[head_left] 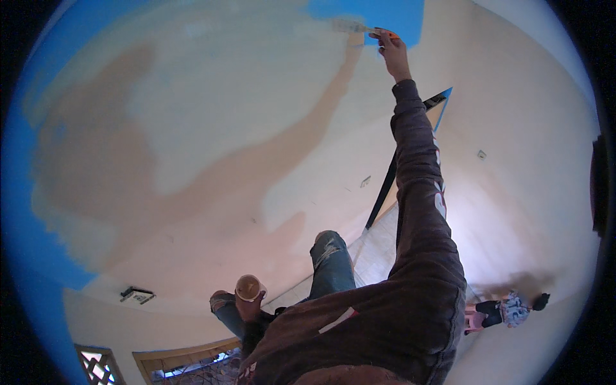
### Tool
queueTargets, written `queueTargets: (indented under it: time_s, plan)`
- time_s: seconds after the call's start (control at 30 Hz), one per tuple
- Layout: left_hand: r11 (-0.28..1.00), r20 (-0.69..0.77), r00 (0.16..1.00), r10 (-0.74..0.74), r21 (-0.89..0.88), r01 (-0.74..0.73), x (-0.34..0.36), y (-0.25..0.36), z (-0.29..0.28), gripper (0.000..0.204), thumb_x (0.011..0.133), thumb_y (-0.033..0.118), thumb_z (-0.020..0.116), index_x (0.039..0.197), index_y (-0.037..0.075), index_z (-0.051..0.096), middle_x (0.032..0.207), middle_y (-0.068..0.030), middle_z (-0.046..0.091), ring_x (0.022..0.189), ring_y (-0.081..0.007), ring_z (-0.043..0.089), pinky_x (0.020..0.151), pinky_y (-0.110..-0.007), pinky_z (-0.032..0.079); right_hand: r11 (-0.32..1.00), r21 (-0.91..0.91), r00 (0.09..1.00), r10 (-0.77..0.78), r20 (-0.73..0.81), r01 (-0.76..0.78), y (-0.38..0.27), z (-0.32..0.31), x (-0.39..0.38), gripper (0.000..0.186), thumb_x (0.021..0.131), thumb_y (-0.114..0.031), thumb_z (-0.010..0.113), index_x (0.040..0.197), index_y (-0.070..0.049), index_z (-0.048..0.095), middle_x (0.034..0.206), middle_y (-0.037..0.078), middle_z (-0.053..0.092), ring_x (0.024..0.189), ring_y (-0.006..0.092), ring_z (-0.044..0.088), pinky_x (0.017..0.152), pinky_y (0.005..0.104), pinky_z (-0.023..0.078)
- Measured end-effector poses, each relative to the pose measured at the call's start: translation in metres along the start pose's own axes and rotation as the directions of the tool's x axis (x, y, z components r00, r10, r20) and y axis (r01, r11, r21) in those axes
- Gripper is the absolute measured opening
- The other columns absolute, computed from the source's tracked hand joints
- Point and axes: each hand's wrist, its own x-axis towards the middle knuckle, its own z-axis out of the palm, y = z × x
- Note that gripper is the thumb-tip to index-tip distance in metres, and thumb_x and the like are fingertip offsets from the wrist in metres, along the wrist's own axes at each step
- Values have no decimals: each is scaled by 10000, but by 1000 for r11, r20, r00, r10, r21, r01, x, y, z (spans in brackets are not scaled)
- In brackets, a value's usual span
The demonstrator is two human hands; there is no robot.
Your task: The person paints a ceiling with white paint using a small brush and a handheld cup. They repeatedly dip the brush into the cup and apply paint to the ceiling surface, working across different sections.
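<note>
High on the wall, my right hand (393,51) grips a paintbrush (350,27) with an orange-tipped handle; its pale bristles are at the edge of a bright blue painted patch (394,14) beside cream paint (205,77). The shadow of my arm falls across the wall. Low down by my bent knees, my left hand (250,308) holds a cup (249,282) with pale brownish contents; its fingers are partly hidden behind the cup.
A dark, blue-edged frame (378,199) runs diagonally right of centre. Wall fittings (136,295) are at lower left, above a window (186,359) and a lattice opening (96,366). Far below at right, another person (513,308) is near a pink stool (473,317).
</note>
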Motion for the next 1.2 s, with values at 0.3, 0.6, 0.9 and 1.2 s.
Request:
queueTargets:
  time_s: [0.3, 0.6, 0.9, 1.2]
  plan:
    - [997, 14, 1000, 17, -76, -16, 0, -2, 1, 823, 630, 188, 927, 1312, 2, 507, 1236, -180, 628, 1151, -312, 619, 978, -413, 506, 908, -349, 911, -330, -248, 234, 19, -33, 10, 281, 1012, -260, 586, 1120, -31, 708, 928, 67, 758, 689, 90, 581, 638, 265, 484]
    - [1000, -11, 1000, 28, -11, -28, 0, 10, 4, 815, 628, 180, 930, 1303, 0, 511, 1233, -168, 627, 1140, -295, 620, 980, -404, 505, 618, -756, 849, -500, -169, 214, 8, 48, -9, 247, 932, -232, 635, 1063, -49, 738, 698, 220, 650, 624, 324, 680, 575, 416, 510]
    - [998, -17, 998, 68, 13, -67, -2, 7, 2, 808, 650, 210, 921, 1309, -4, 506, 1233, -175, 626, 1146, -305, 618, 974, -403, 503, 585, -743, 784, -606, -136, 324, -34, 100, -51, 243, 946, -226, 637, 1063, -35, 732, 658, 201, 641, 577, 309, 645, 559, 413, 498]
    - [988, -19, 998, 66, -137, -68, 1, -1, 14, 823, 628, 164, 925, 1316, -4, 504, 1236, -180, 625, 1140, -298, 621, 973, -400, 508, 592, -787, 869, -469, -159, 176, -4, 46, -13, 260, 950, -218, 622, 1086, -23, 728, 729, 216, 668, 662, 355, 652, 602, 431, 503]
